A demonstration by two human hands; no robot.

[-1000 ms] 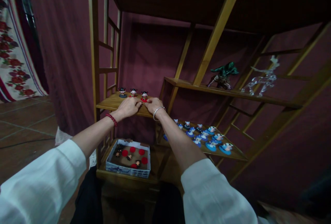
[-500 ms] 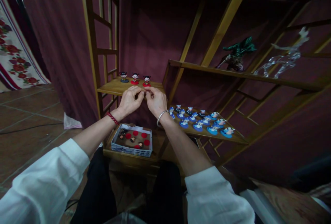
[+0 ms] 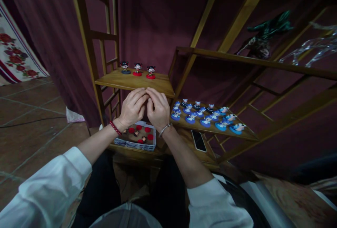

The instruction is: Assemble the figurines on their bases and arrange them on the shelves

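My left hand [image 3: 133, 106] and my right hand [image 3: 158, 108] meet fingertip to fingertip in front of the small upper shelf [image 3: 113, 80]. Their fingers are curled closed, and whatever lies between them is hidden behind the knuckles. On that shelf stand three black-haired figurines in a row: one on a dark base [image 3: 125, 67] and two on red bases, a middle one [image 3: 137, 69] and a right one [image 3: 151, 72]. Below my hands sits an open box [image 3: 143, 146] with red discs [image 3: 150, 137] and small loose figurine parts [image 3: 144, 139], partly covered by my left wrist.
Several blue-and-white figurines [image 3: 205, 121] stand on the lower right shelf [image 3: 249, 135]. A phone [image 3: 199, 141] lies beneath it. Higher up at right are a green-caped statue [image 3: 263, 36] and a clear glass-like figure [image 3: 310, 47]. A wooden post [image 3: 84, 45] borders the left side.
My hands have lowered a little relative to the shelf and their fingers have shifted, still together. The view has tilted, and the right-hand figurine and the phone now show fully.
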